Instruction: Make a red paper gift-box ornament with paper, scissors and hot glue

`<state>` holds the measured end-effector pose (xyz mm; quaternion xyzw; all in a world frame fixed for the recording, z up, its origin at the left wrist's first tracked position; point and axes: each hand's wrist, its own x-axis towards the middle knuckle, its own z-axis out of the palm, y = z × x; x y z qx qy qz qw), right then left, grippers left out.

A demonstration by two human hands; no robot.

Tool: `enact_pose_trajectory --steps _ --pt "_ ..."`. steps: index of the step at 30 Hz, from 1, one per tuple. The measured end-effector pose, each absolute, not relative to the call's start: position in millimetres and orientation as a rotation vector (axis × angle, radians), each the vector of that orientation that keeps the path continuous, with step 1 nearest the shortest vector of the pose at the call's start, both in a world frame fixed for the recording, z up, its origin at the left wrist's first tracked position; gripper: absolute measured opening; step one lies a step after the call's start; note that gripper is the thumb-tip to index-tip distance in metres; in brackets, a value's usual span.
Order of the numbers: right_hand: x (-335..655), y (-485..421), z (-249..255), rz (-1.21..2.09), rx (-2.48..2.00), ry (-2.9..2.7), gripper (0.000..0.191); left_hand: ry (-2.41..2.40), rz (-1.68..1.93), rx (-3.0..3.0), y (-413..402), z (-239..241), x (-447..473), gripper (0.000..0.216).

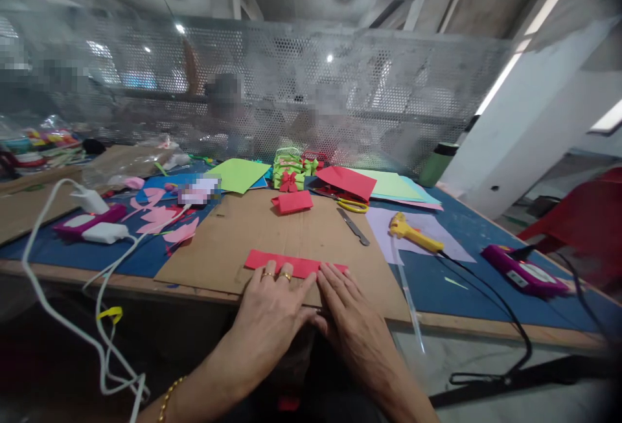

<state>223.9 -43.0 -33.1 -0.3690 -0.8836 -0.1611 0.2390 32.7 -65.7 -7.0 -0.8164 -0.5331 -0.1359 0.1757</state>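
Note:
A folded strip of red paper point(296, 263) lies along the front edge of a brown cardboard sheet point(218, 241). Both hands press on it from above. My left hand point(273, 303) has its fingers stretched flat over the middle of the strip, with rings on two of them. Beside it, my right hand point(350, 306) rests its straight fingers on the right part, partly covering it. The thumbs point toward each other at the board's edge. Farther back sits a small folded red paper piece point(293, 203). To its right lie a knife blade point(353, 226) and yellow-handled scissors point(353, 205).
On the right, a yellow glue gun point(415, 234) rests on lilac paper point(459, 248), its black cord running to a purple power strip point(525, 272). Pink paper scraps point(158, 219) and white cables point(29, 261) lie left. Green paper baskets point(287, 167) and a bottle point(437, 164) stand behind.

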Motion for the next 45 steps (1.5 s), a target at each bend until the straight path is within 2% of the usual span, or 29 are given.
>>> enact_pose_trajectory --steps 6,15,18,22,27,34,39,42,45 --pt "225.4 -39.0 -37.8 -0.5 -0.967 -2.416 0.051 -1.586 -0.493 -2.26 -63.8 -11.4 35.3 0.063" --pt "228.4 -39.2 -34.5 -0.456 -0.994 -2.434 0.05 -1.676 -0.438 -2.147 -69.2 -5.8 -24.5 0.039" --pt "229.2 -38.8 -35.9 -0.439 -0.998 -2.428 0.053 -1.689 -0.376 -2.083 -72.7 -5.6 -44.2 0.038" --pt "229.7 -36.5 -40.6 -0.453 -0.979 -2.42 0.055 -1.589 -0.447 -2.025 -69.8 -9.4 -43.3 0.047" --pt "229.6 -37.9 -42.3 -0.503 -0.963 -2.431 0.054 -1.195 -0.619 -2.262 -50.6 -14.6 -8.3 0.084" --pt "231.3 -42.1 -40.2 -0.42 -1.069 -2.442 0.057 -0.979 -0.596 -2.399 -32.5 -46.1 -1.2 0.083" --pt "243.1 -58.8 -33.1 -0.522 -1.075 -2.427 0.05 -0.881 -0.638 -2.354 -26.6 -49.0 -7.5 0.074" --pt "273.0 -65.1 -15.2 -0.583 -0.987 -2.293 0.037 -0.843 -0.605 -2.343 -22.7 -49.6 -8.6 0.077" --pt "321.4 -45.0 16.0 -0.634 -1.301 -2.194 0.026 -0.793 -0.556 -2.342 -18.2 -53.4 -10.6 0.082"
